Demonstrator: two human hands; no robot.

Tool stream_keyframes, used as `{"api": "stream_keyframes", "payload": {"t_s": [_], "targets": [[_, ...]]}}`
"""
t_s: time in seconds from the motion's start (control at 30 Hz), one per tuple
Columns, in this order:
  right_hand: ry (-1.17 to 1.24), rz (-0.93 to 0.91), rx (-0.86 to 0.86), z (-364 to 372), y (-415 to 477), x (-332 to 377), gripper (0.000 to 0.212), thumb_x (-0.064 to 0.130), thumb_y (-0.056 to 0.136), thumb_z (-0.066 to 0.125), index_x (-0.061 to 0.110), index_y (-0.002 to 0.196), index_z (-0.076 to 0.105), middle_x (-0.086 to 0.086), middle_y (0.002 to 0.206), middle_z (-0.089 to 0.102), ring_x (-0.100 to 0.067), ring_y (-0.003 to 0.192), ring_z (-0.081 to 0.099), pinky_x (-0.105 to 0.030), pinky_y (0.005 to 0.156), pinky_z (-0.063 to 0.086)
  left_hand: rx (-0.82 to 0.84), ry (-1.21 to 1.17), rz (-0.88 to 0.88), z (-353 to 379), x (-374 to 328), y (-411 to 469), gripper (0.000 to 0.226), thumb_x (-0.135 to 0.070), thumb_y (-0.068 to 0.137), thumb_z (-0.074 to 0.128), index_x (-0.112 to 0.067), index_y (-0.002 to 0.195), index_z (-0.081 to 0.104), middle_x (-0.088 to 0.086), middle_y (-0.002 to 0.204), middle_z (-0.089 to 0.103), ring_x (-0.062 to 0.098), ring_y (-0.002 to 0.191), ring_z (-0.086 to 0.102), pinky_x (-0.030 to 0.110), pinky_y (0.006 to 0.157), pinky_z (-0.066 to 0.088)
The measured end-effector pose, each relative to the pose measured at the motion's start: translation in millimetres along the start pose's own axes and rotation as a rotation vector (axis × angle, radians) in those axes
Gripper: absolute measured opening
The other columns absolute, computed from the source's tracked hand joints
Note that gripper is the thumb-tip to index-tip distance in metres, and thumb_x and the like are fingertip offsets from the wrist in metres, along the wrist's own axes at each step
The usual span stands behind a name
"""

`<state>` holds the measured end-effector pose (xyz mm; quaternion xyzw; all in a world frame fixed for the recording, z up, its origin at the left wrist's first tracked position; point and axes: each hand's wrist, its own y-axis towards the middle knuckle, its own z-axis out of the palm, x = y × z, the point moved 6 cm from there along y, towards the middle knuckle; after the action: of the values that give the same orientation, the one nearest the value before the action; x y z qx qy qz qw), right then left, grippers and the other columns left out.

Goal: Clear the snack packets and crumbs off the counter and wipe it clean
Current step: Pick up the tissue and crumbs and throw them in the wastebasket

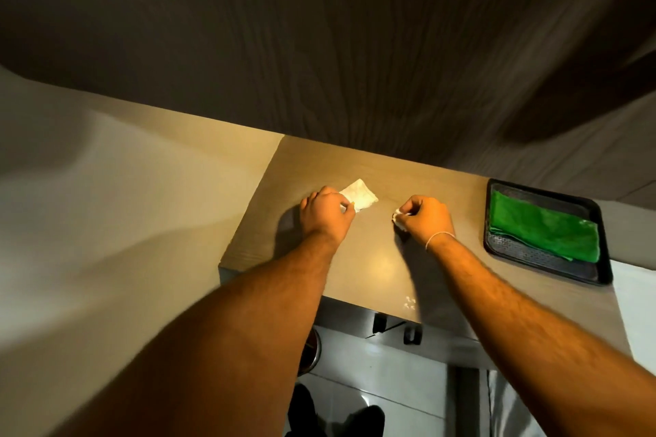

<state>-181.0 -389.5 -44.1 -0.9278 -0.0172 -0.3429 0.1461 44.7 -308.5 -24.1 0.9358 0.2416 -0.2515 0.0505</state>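
On the brown counter (372,259), my left hand (324,215) pinches the near corner of a flat white snack packet (360,196) that lies at the far left of the top. My right hand (426,220) is closed around a small crumpled white scrap (399,218) that touches the counter. A few pale crumbs (409,304) sit near the counter's front edge. A green cloth (543,225) lies folded in a black tray (511,255) at the right.
A dark wood-grain wall (337,46) rises right behind the counter. A pale wall (106,206) stands at the left. Two dark hooks (394,328) hang under the front edge. Below, the floor is light tile, with a round metal bin (312,351) partly showing.
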Motion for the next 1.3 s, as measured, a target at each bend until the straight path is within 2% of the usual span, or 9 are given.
{"api": "stream_keyframes", "payload": {"t_s": [0.33, 0.5, 0.67, 0.73, 0.8, 0.9, 1.03, 1.17, 1.3], "targets": [[0.132, 0.057, -0.032, 6, -21, -20, 0.017, 0.010, 0.084, 0.085, 0.023, 0.079, 0.076, 0.008, 0.083, 0.077, -0.009, 0.083, 0.073, -0.027, 0.078, 0.061, 0.139, 0.160, -0.171, 15, -23, 32, 0.028, -0.043, 0.092, 0.075, -0.023, 0.110, 0.080, 0.002, 0.108, 0.079, 0.025, 0.104, 0.071, 0.041, 0.090, 0.061], [0.189, 0.046, -0.080, -3, -23, -19, 0.039, 0.013, 0.084, 0.087, 0.030, 0.115, 0.069, 0.007, 0.092, 0.072, -0.007, 0.087, 0.068, -0.023, 0.078, 0.057, 0.178, 0.120, -0.157, 17, -26, 29, 0.025, -0.035, 0.095, 0.074, -0.020, 0.113, 0.080, 0.003, 0.107, 0.079, 0.023, 0.100, 0.072, 0.038, 0.088, 0.064], [0.131, 0.083, -0.136, -5, -22, -12, 0.043, 0.014, 0.087, 0.084, 0.023, 0.128, 0.072, 0.002, 0.106, 0.075, -0.017, 0.096, 0.070, -0.028, 0.087, 0.058, 0.212, 0.031, -0.177, 12, -17, 19, 0.024, -0.037, 0.095, 0.069, -0.026, 0.113, 0.080, 0.006, 0.117, 0.078, 0.032, 0.111, 0.070, 0.044, 0.100, 0.059], [0.148, 0.096, -0.142, -3, -25, -7, 0.033, 0.012, 0.088, 0.083, 0.020, 0.120, 0.077, 0.000, 0.107, 0.077, -0.016, 0.092, 0.072, -0.024, 0.080, 0.059, 0.214, 0.003, -0.187, 10, -9, 16, 0.027, -0.043, 0.090, 0.072, -0.034, 0.115, 0.071, 0.002, 0.122, 0.075, 0.032, 0.114, 0.067, 0.047, 0.103, 0.056], [0.156, 0.100, -0.143, 1, -29, -3, 0.019, 0.008, 0.089, 0.081, 0.025, 0.095, 0.079, 0.005, 0.090, 0.078, -0.007, 0.073, 0.071, -0.017, 0.065, 0.057, 0.229, 0.025, -0.217, 8, 1, 12, 0.044, -0.049, 0.085, 0.075, -0.040, 0.125, 0.062, 0.002, 0.130, 0.071, 0.034, 0.122, 0.063, 0.050, 0.107, 0.050], [0.151, 0.096, -0.148, 8, -34, 4, 0.020, 0.006, 0.090, 0.079, 0.025, 0.086, 0.078, 0.015, 0.073, 0.070, 0.001, 0.065, 0.067, -0.009, 0.055, 0.051, 0.293, 0.066, -0.251, 5, 11, 7, 0.051, -0.062, 0.078, 0.067, -0.042, 0.124, 0.070, 0.000, 0.125, 0.073, 0.034, 0.117, 0.063, 0.054, 0.104, 0.048], [0.169, 0.098, -0.150, 19, -45, 12, 0.012, 0.004, 0.090, 0.078, 0.014, 0.096, 0.082, 0.004, 0.084, 0.074, -0.010, 0.077, 0.071, -0.027, 0.083, 0.061, 0.287, 0.133, -0.155, -5, 22, -5, 0.050, -0.077, 0.075, 0.064, -0.034, 0.094, 0.081, -0.003, 0.095, 0.075, 0.027, 0.093, 0.065, 0.044, 0.094, 0.053], [0.182, 0.083, -0.141, 28, -60, 21, 0.012, 0.006, 0.089, 0.080, 0.012, 0.098, 0.084, -0.002, 0.092, 0.079, -0.019, 0.090, 0.074, -0.036, 0.095, 0.062, 0.170, 0.196, 0.073, -29, 42, -23, 0.042, -0.062, 0.087, 0.071, -0.026, 0.107, 0.079, -0.004, 0.108, 0.076, 0.022, 0.100, 0.069, 0.038, 0.089, 0.058], [0.170, 0.031, -0.107, 37, -79, 26, 0.014, 0.013, 0.089, 0.083, 0.013, 0.103, 0.084, -0.006, 0.100, 0.083, -0.022, 0.094, 0.077, -0.041, 0.098, 0.062, 0.053, 0.140, 0.085, -57, 79, -64, 0.037, -0.058, 0.090, 0.073, -0.028, 0.111, 0.077, -0.007, 0.115, 0.073, 0.018, 0.107, 0.065, 0.037, 0.084, 0.058]]}}
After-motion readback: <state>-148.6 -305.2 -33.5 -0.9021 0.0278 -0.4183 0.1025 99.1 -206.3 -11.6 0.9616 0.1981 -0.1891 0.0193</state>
